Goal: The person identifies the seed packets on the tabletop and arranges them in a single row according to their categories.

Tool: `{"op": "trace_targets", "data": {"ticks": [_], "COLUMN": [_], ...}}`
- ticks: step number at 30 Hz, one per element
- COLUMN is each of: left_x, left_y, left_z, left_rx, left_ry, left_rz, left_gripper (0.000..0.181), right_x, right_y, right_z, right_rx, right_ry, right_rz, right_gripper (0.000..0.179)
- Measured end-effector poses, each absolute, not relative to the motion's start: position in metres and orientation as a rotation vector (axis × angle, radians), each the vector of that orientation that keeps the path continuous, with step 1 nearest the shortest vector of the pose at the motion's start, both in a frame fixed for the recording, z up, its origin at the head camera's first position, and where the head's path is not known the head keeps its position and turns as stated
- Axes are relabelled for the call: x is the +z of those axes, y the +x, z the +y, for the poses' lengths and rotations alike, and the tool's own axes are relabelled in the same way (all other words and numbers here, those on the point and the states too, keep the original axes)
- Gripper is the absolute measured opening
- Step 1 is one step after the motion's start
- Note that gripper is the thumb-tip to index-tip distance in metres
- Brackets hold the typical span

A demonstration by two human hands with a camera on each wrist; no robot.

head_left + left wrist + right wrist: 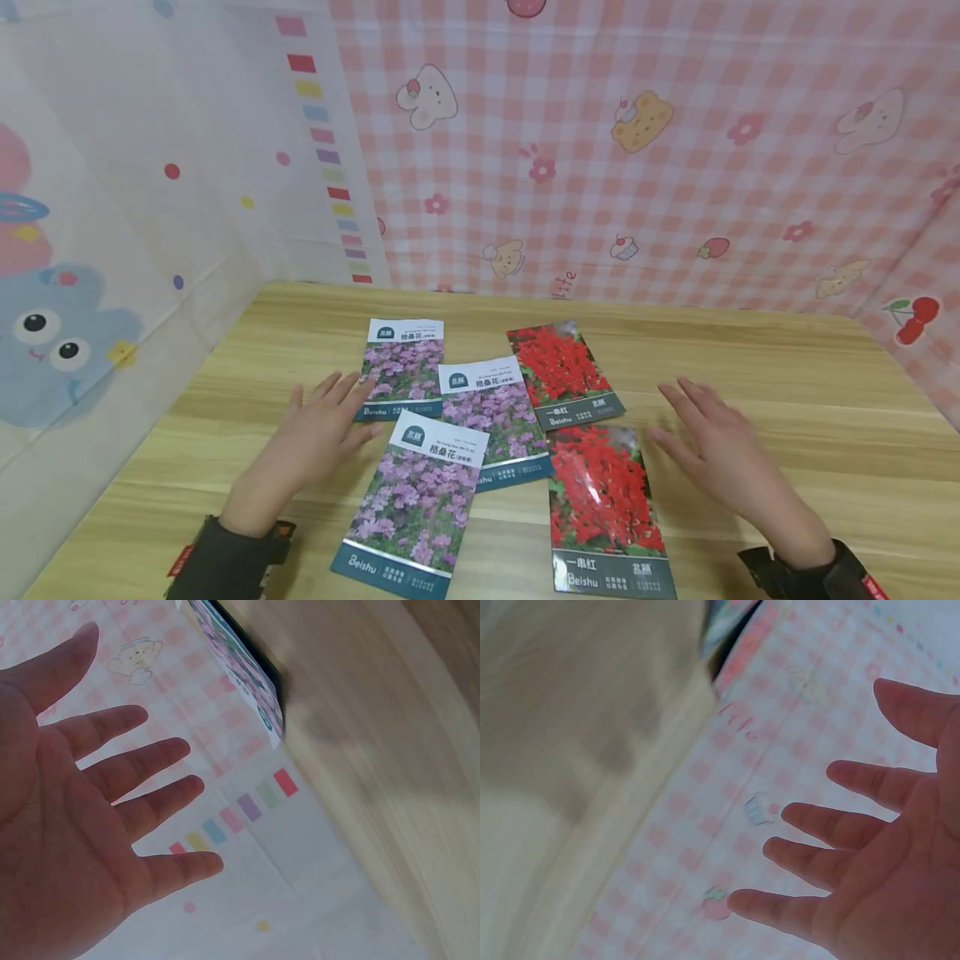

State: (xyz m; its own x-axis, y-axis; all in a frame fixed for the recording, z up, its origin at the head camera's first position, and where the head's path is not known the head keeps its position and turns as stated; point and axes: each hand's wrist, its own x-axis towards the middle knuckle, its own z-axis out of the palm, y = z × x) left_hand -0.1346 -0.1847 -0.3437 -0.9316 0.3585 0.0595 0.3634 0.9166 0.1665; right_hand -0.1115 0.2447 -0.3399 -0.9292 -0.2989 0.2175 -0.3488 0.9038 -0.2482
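two hands in all: one left hand [307, 450] and one right hand [727, 458], with one dark wristband [228, 558] on each. five flower packets lie between them, three purple and two red: one purple packet [405, 368] just beside the left fingertips, a second purple packet [491, 421] farther right, a third purple packet [420, 500] beside the left wrist; one red packet [561, 365] left of the right fingertips, a second red packet [603, 492] left of the right palm. one wooden table [750, 358] under both hands
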Motion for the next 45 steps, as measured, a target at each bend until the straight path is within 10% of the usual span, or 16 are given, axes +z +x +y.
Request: {"op": "trace_targets", "data": {"ticks": [45], "left_x": [-0.352], "left_y": [-0.123], "left_z": [-0.153], "left_rx": [-0.553], "left_ry": [-0.345], "left_rz": [-3.229], "left_gripper": [0.027], "right_x": [-0.367], "right_y": [-0.073], "right_z": [0.087], "right_rx": [0.171], "right_ry": [1.842], "right_rz": [-2.789], "right_gripper": [0.041]}}
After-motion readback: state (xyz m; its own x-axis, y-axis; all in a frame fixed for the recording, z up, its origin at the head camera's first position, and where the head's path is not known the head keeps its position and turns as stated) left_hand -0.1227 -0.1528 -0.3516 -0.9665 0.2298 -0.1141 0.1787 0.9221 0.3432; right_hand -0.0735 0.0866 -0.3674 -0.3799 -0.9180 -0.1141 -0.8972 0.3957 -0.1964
